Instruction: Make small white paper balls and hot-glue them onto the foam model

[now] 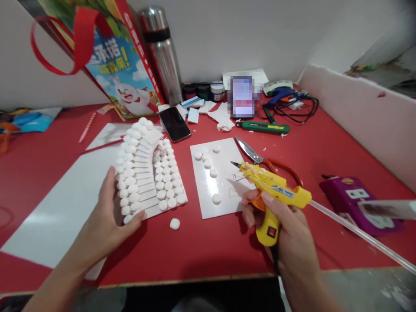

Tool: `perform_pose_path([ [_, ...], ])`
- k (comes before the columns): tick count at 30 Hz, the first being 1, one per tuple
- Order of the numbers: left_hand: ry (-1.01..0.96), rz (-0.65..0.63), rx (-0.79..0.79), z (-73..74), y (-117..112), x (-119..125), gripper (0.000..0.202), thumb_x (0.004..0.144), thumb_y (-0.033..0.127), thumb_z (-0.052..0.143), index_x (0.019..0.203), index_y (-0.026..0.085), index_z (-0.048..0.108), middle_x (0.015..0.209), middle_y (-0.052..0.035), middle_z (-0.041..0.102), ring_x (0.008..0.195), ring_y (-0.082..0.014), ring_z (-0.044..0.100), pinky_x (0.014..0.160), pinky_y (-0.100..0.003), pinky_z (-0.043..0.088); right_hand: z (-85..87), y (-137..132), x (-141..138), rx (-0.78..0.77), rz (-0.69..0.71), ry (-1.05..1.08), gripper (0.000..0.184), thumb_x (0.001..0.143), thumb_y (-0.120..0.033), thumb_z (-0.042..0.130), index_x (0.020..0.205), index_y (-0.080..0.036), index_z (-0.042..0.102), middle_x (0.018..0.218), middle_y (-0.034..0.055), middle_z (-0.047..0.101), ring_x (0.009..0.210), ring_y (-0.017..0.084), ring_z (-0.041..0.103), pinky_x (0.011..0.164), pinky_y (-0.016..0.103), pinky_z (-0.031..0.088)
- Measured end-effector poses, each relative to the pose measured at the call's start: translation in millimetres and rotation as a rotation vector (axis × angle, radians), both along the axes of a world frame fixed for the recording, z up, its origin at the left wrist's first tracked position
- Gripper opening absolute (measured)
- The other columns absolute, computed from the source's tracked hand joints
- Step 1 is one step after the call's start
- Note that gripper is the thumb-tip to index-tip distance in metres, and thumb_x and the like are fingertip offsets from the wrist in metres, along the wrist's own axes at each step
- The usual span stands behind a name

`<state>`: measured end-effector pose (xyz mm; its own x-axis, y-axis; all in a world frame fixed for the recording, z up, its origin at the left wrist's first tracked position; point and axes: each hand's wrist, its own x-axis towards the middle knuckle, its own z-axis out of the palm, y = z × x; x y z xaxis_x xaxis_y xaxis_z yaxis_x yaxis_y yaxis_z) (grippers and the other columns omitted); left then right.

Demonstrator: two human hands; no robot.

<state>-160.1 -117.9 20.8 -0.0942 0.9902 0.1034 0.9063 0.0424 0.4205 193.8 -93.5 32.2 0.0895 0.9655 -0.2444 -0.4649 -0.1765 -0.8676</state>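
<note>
My right hand point(286, 229) grips a yellow hot glue gun point(276, 190) by its handle, a finger on the orange trigger. Its nozzle points left over a white foam card point(224, 190) that carries a few white round discs. A clear glue stick point(360, 234) juts from the gun's back toward the lower right. My left hand point(110, 212) holds the near left edge of a white foam model point(146, 173), a curved stair-like piece lined with rows of white discs. One loose disc point(174, 223) lies on the red table point(201, 247) between my hands.
Red-handled scissors point(260, 158) lie just behind the gun. A phone point(174, 123), a steel flask point(160, 52), a printed gift bag point(117, 65), paint jars point(203, 91), a green utility knife point(263, 126), a blue glue gun with cable point(289, 97) and a purple case point(354, 199) are around. White sheets point(58, 212) lie left.
</note>
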Motion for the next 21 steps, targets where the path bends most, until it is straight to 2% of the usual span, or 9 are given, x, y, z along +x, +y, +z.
perform_pose_path([
  [3,-0.047,-0.062,-0.103,9.2,14.2,-4.6,0.109,0.085,0.056,0.070,0.167,0.036,0.001,0.174,-0.0122,0.017,0.150,-0.0450,0.038,0.112,-0.060,0.047,2.1,0.8,-1.4,-0.007,-0.013,-0.018,0.019,0.087,-0.033,0.072,0.080,-0.016,0.078,0.077,0.0055,0.071,0.050,0.011,0.058,0.051,0.024,0.047],
  [6,-0.079,-0.117,-0.153,15.9,24.1,-3.0,0.103,0.088,0.053,0.067,0.166,0.039,0.001,0.174,-0.0094,0.019,0.150,-0.0412,0.040,0.115,-0.060,0.045,1.8,1.0,-2.2,-0.002,-0.025,-0.035,0.019,0.087,-0.032,0.072,0.080,-0.016,0.077,0.076,0.0054,0.071,0.051,0.011,0.058,0.051,0.024,0.047],
  [8,-0.047,-0.131,-0.066,19.0,24.2,6.2,0.100,0.089,0.048,0.067,0.166,0.035,0.006,0.172,-0.0117,0.024,0.150,-0.0405,0.040,0.116,-0.060,0.043,0.4,0.9,-2.2,0.000,-0.027,-0.040,0.019,0.088,-0.032,0.071,0.082,-0.016,0.078,0.076,0.0054,0.070,0.051,0.011,0.058,0.052,0.024,0.047],
  [10,0.039,-0.139,0.188,21.2,18.7,22.3,0.091,0.088,0.041,0.072,0.164,0.029,0.023,0.164,-0.0157,0.035,0.149,-0.0409,0.039,0.118,-0.061,0.040,-0.7,0.8,-2.0,-0.001,-0.025,-0.046,0.019,0.088,-0.033,0.071,0.083,-0.015,0.078,0.076,0.0059,0.071,0.053,0.012,0.058,0.052,0.024,0.047],
  [11,0.073,-0.166,0.320,22.0,14.7,32.1,0.082,0.087,0.035,0.074,0.159,0.027,0.035,0.155,-0.0163,0.045,0.144,-0.0391,0.045,0.116,-0.058,0.042,-0.9,0.7,-2.0,-0.003,-0.026,-0.049,0.020,0.087,-0.034,0.071,0.083,-0.015,0.077,0.076,0.0061,0.071,0.053,0.012,0.058,0.052,0.025,0.047],
  [13,0.149,-0.257,0.513,22.5,6.3,52.3,0.050,0.088,0.020,0.074,0.135,0.029,0.061,0.128,-0.0098,0.061,0.125,-0.0318,0.058,0.108,-0.052,0.048,-0.4,0.5,-2.2,-0.012,-0.026,-0.061,0.020,0.086,-0.034,0.072,0.082,-0.015,0.077,0.075,0.0062,0.070,0.053,0.012,0.058,0.051,0.025,0.046],
  [14,0.161,-0.332,0.503,22.2,3.0,61.3,0.042,0.087,0.014,0.073,0.126,0.029,0.065,0.119,-0.0082,0.063,0.117,-0.0294,0.061,0.104,-0.050,0.050,0.2,0.5,-2.5,-0.015,-0.031,-0.067,0.020,0.086,-0.035,0.072,0.082,-0.015,0.077,0.076,0.0062,0.070,0.053,0.012,0.057,0.050,0.025,0.045],
  [16,0.128,-0.390,0.511,20.7,-0.8,74.5,0.037,0.087,0.008,0.072,0.119,0.025,0.067,0.112,-0.0085,0.064,0.110,-0.0277,0.061,0.099,-0.048,0.051,1.6,0.7,-3.3,-0.016,-0.041,-0.079,0.020,0.085,-0.035,0.073,0.081,-0.016,0.077,0.076,0.0060,0.070,0.053,0.012,0.057,0.049,0.025,0.045],
  [21,0.079,-0.372,0.457,15.6,0.4,77.1,0.028,0.088,0.010,0.074,0.113,0.018,0.066,0.114,-0.0123,0.063,0.111,-0.0292,0.059,0.098,-0.050,0.049,2.3,1.5,-4.4,-0.020,-0.058,-0.081,0.018,0.085,-0.033,0.073,0.080,-0.017,0.077,0.079,0.0060,0.070,0.053,0.012,0.057,0.049,0.025,0.045],
])
